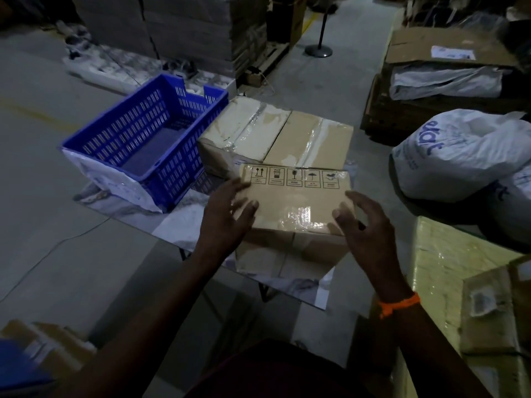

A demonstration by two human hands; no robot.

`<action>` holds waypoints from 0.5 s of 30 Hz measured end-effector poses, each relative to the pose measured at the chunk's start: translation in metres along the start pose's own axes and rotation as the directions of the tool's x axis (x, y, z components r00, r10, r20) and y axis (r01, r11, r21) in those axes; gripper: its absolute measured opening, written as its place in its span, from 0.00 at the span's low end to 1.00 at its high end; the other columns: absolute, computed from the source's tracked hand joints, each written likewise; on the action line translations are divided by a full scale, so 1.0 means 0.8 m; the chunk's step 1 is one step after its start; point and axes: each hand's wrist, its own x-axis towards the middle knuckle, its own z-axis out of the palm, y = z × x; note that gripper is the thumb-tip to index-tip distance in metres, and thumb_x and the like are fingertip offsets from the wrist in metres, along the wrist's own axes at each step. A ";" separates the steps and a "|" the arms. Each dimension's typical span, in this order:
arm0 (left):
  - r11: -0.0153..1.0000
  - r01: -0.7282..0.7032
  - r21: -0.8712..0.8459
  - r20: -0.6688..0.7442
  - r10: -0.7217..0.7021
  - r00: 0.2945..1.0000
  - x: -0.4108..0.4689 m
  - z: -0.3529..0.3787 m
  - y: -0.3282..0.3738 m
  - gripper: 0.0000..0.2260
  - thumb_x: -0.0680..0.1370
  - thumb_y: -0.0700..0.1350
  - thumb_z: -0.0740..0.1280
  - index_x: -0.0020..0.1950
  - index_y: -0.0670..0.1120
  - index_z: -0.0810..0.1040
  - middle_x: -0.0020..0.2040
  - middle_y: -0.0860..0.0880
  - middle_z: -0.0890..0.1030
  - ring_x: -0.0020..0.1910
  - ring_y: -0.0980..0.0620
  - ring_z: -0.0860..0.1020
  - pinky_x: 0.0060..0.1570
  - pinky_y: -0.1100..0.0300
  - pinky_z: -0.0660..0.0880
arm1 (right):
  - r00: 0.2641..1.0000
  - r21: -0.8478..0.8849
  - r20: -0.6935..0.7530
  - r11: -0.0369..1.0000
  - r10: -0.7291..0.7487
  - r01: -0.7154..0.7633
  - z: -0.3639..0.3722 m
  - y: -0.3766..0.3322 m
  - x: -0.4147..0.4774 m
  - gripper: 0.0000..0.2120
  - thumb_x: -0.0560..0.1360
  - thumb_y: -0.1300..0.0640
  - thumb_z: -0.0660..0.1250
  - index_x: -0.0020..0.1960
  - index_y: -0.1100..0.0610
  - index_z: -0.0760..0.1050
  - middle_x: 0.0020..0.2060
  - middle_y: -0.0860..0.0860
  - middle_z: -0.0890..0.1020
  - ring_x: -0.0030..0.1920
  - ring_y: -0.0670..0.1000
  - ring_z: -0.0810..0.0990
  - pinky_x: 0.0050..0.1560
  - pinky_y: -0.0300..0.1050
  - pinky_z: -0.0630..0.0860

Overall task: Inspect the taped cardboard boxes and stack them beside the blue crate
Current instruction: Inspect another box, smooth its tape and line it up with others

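Nearest, 2 bare forearms reaching forward and down from the bottom edge, an orange wristband (pixel 398 305) around the right wrist. Left hand (pixel 227 214) palm-down at the near left corner of the near box (pixel 298 202), fingers spread and loosely curled, tips lying over the box's top face; contact too hard to judge. Right hand (pixel 363 222) at the near right corner, fingers spread wide and bent like a claw, thumb tip at the glossy tape on the top edge, clasping nothing firmly. Near box between the 2 hands, a taped cardboard carton tilted slightly, with a row of 5 printed handling symbols along its far edge and clear tape shining near the right hand. Under it, a second carton face (pixel 287 254), whether a separate box or the same one's front cannot be told. All resting on a low table (pixel 178 222) covered in pale marbled sheeting. Just beyond, touching the near box's far edge, 2 more taped boxes (pixel 275 133) side by side. Left of those, just beside them on the same table, the blue crate (pixel 143 139), slatted, upright. At the right, near to far, a yellowish wrapped package (pixel 448 254), white printed sacks (pixel 465 156), and a stack of flattened cardboard (pixel 442 53). Farthest, a tall pallet stack (pixel 189 27) in dim light, and a black stanchion base (pixel 318 50) on the grey floor
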 end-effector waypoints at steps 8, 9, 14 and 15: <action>0.900 0.355 -0.252 0.236 -0.299 0.925 -0.005 -0.011 -0.002 0.18 0.81 0.45 0.68 0.70 0.55 0.68 0.58 0.62 0.75 0.56 0.64 0.75 0.49 0.65 0.76 | 0.914 0.420 0.332 0.831 0.233 -0.365 0.015 0.007 0.004 0.19 0.80 0.44 0.71 0.68 0.48 0.78 0.61 0.47 0.85 0.63 0.49 0.83 0.69 0.55 0.77; 0.891 0.364 -0.272 0.210 -0.315 0.926 -0.013 -0.018 -0.003 0.18 0.81 0.45 0.68 0.68 0.57 0.68 0.57 0.63 0.74 0.54 0.65 0.74 0.47 0.65 0.76 | 0.913 0.448 0.331 0.812 0.237 -0.373 0.018 0.010 0.000 0.20 0.78 0.42 0.72 0.66 0.48 0.80 0.60 0.48 0.85 0.63 0.50 0.83 0.69 0.57 0.77; 0.812 0.378 -0.444 0.029 -0.409 0.912 -0.042 -0.060 -0.017 0.13 0.81 0.48 0.67 0.66 0.50 0.76 0.60 0.56 0.80 0.58 0.57 0.80 0.51 0.56 0.80 | 0.900 0.494 0.349 0.764 0.261 -0.414 0.040 -0.005 -0.017 0.22 0.73 0.38 0.73 0.62 0.50 0.81 0.55 0.50 0.87 0.58 0.54 0.85 0.57 0.50 0.82; 0.783 0.390 -0.485 -0.011 -0.451 0.892 -0.045 -0.067 -0.017 0.11 0.82 0.49 0.66 0.63 0.48 0.77 0.59 0.53 0.82 0.59 0.54 0.80 0.53 0.50 0.80 | 0.902 0.501 0.348 0.762 0.256 -0.410 0.045 -0.013 -0.020 0.22 0.74 0.39 0.72 0.62 0.51 0.80 0.54 0.50 0.87 0.57 0.53 0.85 0.55 0.48 0.82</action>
